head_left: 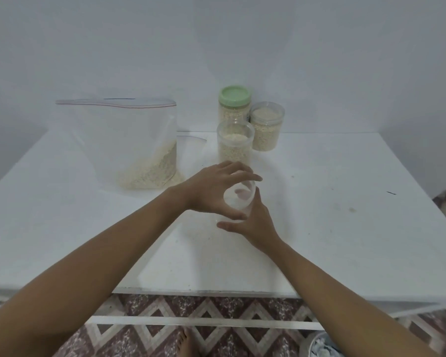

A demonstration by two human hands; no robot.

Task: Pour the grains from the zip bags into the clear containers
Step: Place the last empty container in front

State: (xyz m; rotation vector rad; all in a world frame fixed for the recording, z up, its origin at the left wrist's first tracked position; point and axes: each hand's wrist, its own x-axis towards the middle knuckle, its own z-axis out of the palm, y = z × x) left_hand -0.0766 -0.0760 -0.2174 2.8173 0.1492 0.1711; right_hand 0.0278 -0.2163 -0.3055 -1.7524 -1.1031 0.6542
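An empty clear container (238, 198) stands on the white table (332, 202) in front of me. My left hand (214, 190) curls over its open top, fingers around the rim. My right hand (252, 222) grips its lower side from the right. A large clear zip bag (129, 140) stands upright at the left, holding pale grains in its bottom right corner. Behind the empty container are three clear containers of grain: an open one (234, 145), one with a green lid (234, 104), and a shorter open one (267, 126).
A flat clear plastic bag (191, 145) lies behind the zip bag. The wall rises right behind the table's far edge. Below the near edge are a patterned floor (191, 307), my foot (187, 341), and a basket (319, 346) at lower right.
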